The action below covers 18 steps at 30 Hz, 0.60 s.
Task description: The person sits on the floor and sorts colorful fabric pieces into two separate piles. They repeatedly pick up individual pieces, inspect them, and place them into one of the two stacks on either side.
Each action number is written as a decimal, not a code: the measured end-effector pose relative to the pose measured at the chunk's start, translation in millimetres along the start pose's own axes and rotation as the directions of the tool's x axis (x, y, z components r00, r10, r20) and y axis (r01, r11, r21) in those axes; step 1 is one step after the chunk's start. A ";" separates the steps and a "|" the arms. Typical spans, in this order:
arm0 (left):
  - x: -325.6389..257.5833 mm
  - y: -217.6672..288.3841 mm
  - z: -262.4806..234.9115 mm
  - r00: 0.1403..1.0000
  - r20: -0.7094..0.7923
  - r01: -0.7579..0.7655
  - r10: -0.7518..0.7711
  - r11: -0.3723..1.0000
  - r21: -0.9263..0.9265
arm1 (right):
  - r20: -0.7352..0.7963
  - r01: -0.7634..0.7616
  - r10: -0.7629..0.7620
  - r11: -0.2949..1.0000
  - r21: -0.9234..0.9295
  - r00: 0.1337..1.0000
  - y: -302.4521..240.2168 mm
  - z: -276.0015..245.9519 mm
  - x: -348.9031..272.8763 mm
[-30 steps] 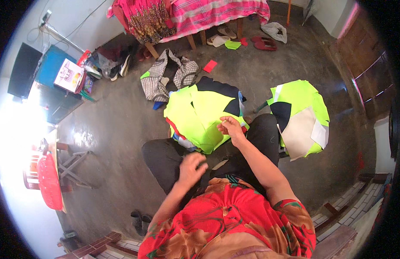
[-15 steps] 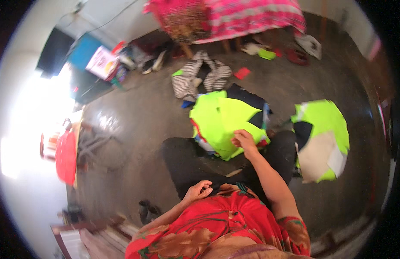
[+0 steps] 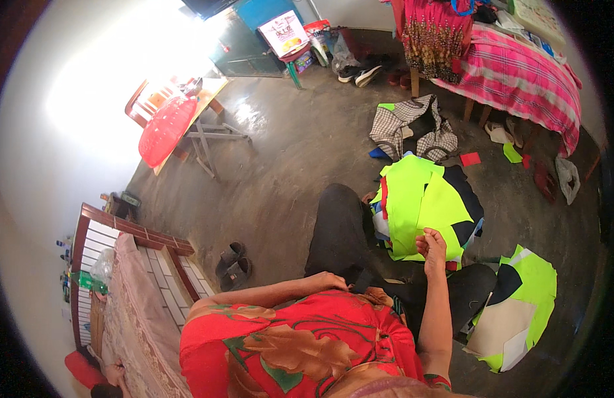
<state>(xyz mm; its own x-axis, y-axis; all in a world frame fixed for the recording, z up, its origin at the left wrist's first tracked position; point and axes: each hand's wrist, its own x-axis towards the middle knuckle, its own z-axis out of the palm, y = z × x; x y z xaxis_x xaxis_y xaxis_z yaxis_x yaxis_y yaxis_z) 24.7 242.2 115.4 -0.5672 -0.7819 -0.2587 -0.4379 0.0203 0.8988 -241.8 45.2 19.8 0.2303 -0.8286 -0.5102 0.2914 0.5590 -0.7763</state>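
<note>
A heap of cut cloth pieces, topped with neon yellow-green cloth [image 3: 413, 199], lies on the floor between my legs; navy cloth [image 3: 463, 196] shows on its right side. Over the heap's near edge is my right hand [image 3: 431, 249], fingers curled and pinched together; anything between them is too small to make out. My left hand [image 3: 330, 282] rests closed on my lap by the waist, its fingertips partly hidden, no object visible in it. By my right knee lies a second stack of cloth pieces [image 3: 519, 308], neon, navy, beige and white.
Beyond the heap lies a checked garment [image 3: 436, 139] and a red scrap [image 3: 471, 159]. A pink-covered bed [image 3: 512, 79] stands far right. At left are a table with a red basin [image 3: 167, 129], dark sandals [image 3: 234, 266] and a wooden bench [image 3: 131, 262]. Someone's arm [image 3: 118, 375] shows lower left.
My view has swung left, so the room appears shifted right and down. My right hand stays near the heap's near edge with fingers curled. My left hand remains at my lap.
</note>
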 end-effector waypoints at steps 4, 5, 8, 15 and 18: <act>17.9 7.7 -5.4 0.989 0.125 -0.080 0.079 0.997 0.004 | 0.029 0.016 -0.016 1.000 -0.012 0.999 -3.1 -4.4 0.2; 20.4 5.6 -7.3 0.982 0.157 -0.106 0.109 0.994 -0.025 | 0.031 0.009 -0.008 1.000 -0.019 0.999 -2.9 -3.8 -0.4; 32.2 1.5 -15.5 0.958 0.281 -0.085 0.063 0.994 0.068 | 0.039 0.000 0.002 0.999 -0.040 0.999 0.0 -3.5 2.0; 41.8 -13.7 -7.8 0.814 0.475 0.495 -0.334 0.827 -0.267 | 0.055 -0.026 0.030 0.996 -0.080 0.998 11.1 1.1 6.2; 44.4 -29.0 -5.0 0.808 0.531 0.425 -0.255 0.876 -0.227 | 0.081 -0.018 0.025 0.995 -0.097 0.996 9.1 3.4 4.8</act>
<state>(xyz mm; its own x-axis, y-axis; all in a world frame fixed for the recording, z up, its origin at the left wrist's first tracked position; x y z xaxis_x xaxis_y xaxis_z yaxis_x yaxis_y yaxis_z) 15.7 203.8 79.6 -0.7173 -0.3065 -0.6258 -0.4663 -0.4563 0.7579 -234.8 46.5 11.5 0.3124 -0.8089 -0.4980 0.1957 0.5678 -0.7995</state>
